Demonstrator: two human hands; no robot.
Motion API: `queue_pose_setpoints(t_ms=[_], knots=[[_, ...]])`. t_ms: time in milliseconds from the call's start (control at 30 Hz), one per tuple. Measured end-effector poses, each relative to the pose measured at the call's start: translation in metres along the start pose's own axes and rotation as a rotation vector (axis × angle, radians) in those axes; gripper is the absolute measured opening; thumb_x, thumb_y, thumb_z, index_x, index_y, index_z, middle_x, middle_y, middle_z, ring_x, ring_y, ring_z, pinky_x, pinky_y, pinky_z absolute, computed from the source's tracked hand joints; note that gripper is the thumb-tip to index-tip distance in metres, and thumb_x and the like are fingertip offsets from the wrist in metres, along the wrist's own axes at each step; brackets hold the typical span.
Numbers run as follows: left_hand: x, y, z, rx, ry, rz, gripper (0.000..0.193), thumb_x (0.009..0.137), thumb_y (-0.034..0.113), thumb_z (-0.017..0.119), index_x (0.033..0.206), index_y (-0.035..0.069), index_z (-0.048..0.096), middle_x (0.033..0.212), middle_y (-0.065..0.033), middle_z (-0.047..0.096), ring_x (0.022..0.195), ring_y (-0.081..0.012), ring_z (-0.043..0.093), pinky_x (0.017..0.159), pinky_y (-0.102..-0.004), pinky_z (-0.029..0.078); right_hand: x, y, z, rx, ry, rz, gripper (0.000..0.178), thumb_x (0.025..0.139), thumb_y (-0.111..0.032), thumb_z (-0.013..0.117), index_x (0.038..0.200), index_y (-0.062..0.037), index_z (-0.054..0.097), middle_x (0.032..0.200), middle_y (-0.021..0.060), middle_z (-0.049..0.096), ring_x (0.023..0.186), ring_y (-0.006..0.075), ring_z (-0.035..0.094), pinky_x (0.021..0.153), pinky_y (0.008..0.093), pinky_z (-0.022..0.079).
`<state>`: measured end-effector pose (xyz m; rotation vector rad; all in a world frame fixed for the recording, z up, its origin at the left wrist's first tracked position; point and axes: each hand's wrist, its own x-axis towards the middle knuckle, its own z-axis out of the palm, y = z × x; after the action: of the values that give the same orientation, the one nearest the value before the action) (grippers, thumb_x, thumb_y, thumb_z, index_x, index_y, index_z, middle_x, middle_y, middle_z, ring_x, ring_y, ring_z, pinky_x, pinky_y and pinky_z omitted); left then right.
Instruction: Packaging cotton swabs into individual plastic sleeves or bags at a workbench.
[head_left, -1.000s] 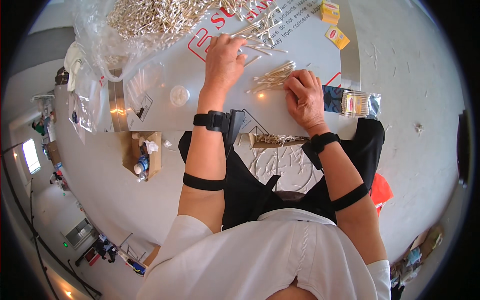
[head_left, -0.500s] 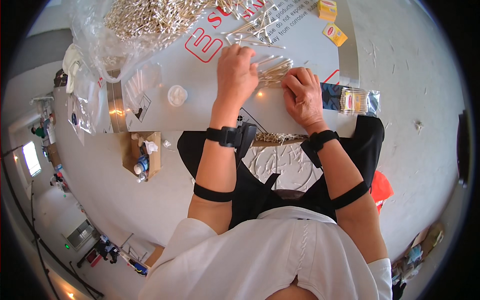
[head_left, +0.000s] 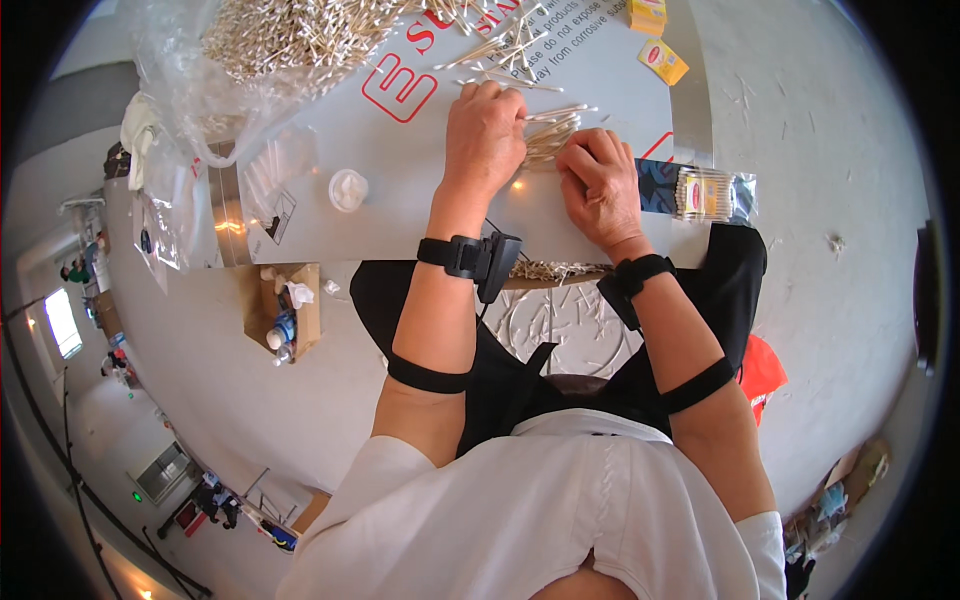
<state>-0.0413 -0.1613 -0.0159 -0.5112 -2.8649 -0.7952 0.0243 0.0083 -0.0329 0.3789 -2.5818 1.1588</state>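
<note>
Between my two hands lies a loose bundle of cotton swabs [head_left: 548,138], white-tipped with pale sticks, just above the table surface or on it. My left hand [head_left: 486,137] is closed at the bundle's left end, its fingertips partly hidden behind the knuckles. At the other end, my right hand [head_left: 602,182] curls its fingers in around the swab tips. A few stray swabs stick out past the top of the bundle. Beyond my left hand, more loose swabs [head_left: 505,45] lie scattered on the printed grey board [head_left: 400,200].
A large heap of swabs [head_left: 300,40] fills a clear plastic bag [head_left: 175,110] at the far left. Nearby stands a small round white tub [head_left: 348,190]. A filled swab pack [head_left: 705,195] lies at the right edge; yellow cards [head_left: 663,62] sit far right. A cardboard box [head_left: 300,335] is on the floor.
My left hand has shifted slightly right and down, its fingers more tucked in. The right hand has moved a little left and up, and the gap between the hands has narrowed.
</note>
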Motion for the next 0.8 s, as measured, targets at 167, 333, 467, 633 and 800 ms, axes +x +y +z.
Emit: queue_pose_setpoints(t_ms=[167, 333, 467, 633, 800], knots=[[-0.023, 0.013, 0.000, -0.015, 0.050, -0.040, 0.037, 0.081, 0.007, 0.070, 0.117, 0.008, 0.063, 0.120, -0.0101, 0.060, 0.115, -0.0323, 0.053, 0.096, -0.0431, 0.045, -0.004, 0.005, -0.001, 0.086, 0.046, 0.019, 0.015, 0.069, 0.003, 0.062, 0.079, -0.0075, 0.059, 0.094, 0.0073, 0.058, 0.089, 0.0299, 0.057, 0.078, 0.0387, 0.044], [-0.061, 0.040, 0.018, 0.134, -0.121, 0.051, 0.080, 0.087, 0.033, 0.070, 0.151, 0.006, 0.032, 0.159, -0.0151, 0.030, 0.148, -0.0320, 0.024, 0.118, -0.0543, 0.019, -0.008, 0.006, -0.011, 0.609, 0.212, 0.364, 0.016, 0.073, 0.011, 0.055, 0.081, -0.0014, 0.060, 0.099, 0.0066, 0.061, 0.083, 0.0147, 0.058, 0.074, 0.0258, 0.048], [-0.083, 0.058, 0.024, 0.149, -0.177, 0.027, 0.086, 0.086, 0.041, 0.068, 0.154, 0.007, 0.029, 0.161, -0.0133, 0.026, 0.150, -0.0288, 0.021, 0.120, -0.0556, 0.013, -0.019, 0.006, -0.023, 0.795, 0.402, 0.519, 0.015, 0.080, 0.012, 0.056, 0.086, -0.0002, 0.062, 0.100, 0.0020, 0.061, 0.083, 0.0075, 0.054, 0.075, 0.0220, 0.046], [-0.082, 0.055, 0.021, 0.176, -0.202, 0.039, 0.091, 0.084, 0.041, 0.071, 0.154, 0.006, 0.026, 0.162, -0.0140, 0.024, 0.150, -0.0298, 0.021, 0.120, -0.0564, 0.012, -0.033, 0.005, -0.026, 0.603, 0.325, 0.452, 0.016, 0.079, 0.012, 0.058, 0.089, -0.0002, 0.062, 0.095, 0.0038, 0.062, 0.082, 0.0098, 0.057, 0.074, 0.0241, 0.048], [-0.080, 0.037, 0.005, 0.033, -0.051, 0.012, 0.090, 0.078, 0.022, 0.076, 0.152, 0.003, 0.028, 0.159, -0.0173, 0.027, 0.148, -0.0356, 0.023, 0.119, -0.0562, 0.015, -0.029, 0.000, -0.035, 0.369, 0.175, 0.431, 0.016, 0.078, 0.009, 0.061, 0.090, -0.0002, 0.064, 0.091, 0.0066, 0.062, 0.081, 0.0142, 0.061, 0.074, 0.0256, 0.050]])
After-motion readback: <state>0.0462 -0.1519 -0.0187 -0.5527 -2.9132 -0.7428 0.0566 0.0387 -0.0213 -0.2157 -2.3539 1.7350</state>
